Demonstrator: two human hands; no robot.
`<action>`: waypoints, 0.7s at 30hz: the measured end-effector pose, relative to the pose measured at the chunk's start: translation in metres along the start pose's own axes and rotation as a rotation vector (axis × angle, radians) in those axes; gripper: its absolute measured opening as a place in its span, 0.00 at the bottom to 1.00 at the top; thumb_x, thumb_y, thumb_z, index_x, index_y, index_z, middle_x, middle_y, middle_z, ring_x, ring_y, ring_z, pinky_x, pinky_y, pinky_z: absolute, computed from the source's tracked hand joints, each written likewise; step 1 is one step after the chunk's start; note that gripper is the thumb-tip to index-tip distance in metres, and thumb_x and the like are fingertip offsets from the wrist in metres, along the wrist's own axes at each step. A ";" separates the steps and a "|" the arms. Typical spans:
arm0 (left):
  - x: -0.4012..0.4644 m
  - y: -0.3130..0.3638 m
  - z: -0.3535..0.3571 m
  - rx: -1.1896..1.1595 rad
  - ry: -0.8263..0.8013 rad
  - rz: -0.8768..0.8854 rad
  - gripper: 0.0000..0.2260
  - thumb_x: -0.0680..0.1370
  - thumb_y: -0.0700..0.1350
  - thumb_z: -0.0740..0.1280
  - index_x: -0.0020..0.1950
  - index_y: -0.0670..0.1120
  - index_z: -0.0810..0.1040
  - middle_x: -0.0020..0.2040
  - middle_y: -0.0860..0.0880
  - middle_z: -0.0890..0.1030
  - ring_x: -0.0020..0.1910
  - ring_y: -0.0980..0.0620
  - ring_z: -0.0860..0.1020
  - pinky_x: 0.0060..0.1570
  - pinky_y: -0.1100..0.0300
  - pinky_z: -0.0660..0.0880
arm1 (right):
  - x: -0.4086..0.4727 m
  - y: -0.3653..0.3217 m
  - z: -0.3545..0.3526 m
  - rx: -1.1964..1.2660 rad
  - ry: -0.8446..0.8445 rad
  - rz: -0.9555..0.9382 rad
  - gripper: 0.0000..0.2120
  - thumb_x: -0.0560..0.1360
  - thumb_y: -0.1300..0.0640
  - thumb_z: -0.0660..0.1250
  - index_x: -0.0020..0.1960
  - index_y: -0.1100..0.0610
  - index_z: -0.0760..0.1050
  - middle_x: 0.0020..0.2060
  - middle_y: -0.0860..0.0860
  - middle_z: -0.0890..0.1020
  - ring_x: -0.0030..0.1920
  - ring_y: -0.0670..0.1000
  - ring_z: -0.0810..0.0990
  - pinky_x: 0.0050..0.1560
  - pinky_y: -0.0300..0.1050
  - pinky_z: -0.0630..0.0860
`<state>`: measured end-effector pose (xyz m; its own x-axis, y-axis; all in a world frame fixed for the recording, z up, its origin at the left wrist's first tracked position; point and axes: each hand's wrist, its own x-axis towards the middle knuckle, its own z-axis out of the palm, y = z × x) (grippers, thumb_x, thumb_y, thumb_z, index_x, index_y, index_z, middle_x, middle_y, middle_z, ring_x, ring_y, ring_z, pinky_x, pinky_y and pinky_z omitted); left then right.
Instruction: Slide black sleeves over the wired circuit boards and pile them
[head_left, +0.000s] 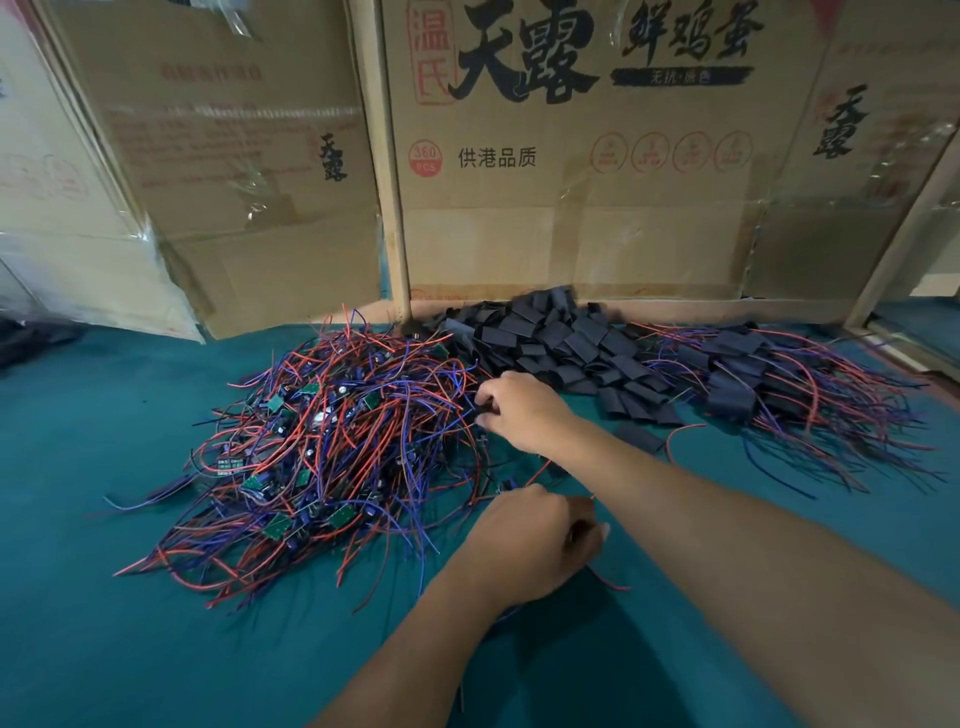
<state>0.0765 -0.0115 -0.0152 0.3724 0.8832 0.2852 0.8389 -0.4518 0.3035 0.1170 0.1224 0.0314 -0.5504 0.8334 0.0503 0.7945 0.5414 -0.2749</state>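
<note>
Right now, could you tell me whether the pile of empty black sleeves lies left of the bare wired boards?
No, the pile of empty black sleeves lies to the right of the heap of bare wired boards.

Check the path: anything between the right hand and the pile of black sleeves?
Nothing visible. The right hand sits at the edge of the tangled boards, and the sleeve pile lies just beyond it across bare green cloth. One loose sleeve lies beside the forearm.
</note>
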 end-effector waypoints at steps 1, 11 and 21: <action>0.000 -0.002 -0.001 0.004 0.014 -0.003 0.15 0.82 0.54 0.58 0.40 0.47 0.71 0.33 0.44 0.78 0.37 0.38 0.76 0.37 0.47 0.73 | 0.007 -0.001 0.002 -0.033 -0.045 -0.013 0.19 0.79 0.49 0.68 0.67 0.54 0.74 0.60 0.54 0.75 0.59 0.57 0.75 0.54 0.51 0.75; 0.000 -0.001 -0.004 0.074 0.067 -0.029 0.13 0.82 0.54 0.57 0.41 0.48 0.69 0.36 0.42 0.79 0.38 0.35 0.75 0.34 0.51 0.65 | 0.020 -0.007 0.004 0.299 -0.002 0.016 0.10 0.78 0.49 0.68 0.53 0.55 0.80 0.50 0.53 0.83 0.48 0.54 0.80 0.46 0.46 0.74; -0.001 -0.002 -0.005 0.045 0.058 -0.060 0.12 0.81 0.52 0.58 0.47 0.46 0.76 0.39 0.43 0.81 0.40 0.36 0.76 0.36 0.50 0.68 | 0.006 -0.013 0.006 0.010 -0.219 0.182 0.17 0.78 0.50 0.69 0.58 0.63 0.76 0.53 0.58 0.81 0.46 0.56 0.80 0.46 0.48 0.77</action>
<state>0.0724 -0.0119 -0.0112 0.2982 0.8994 0.3197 0.8766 -0.3906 0.2811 0.1016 0.1196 0.0295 -0.4423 0.8722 -0.2088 0.8833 0.3833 -0.2699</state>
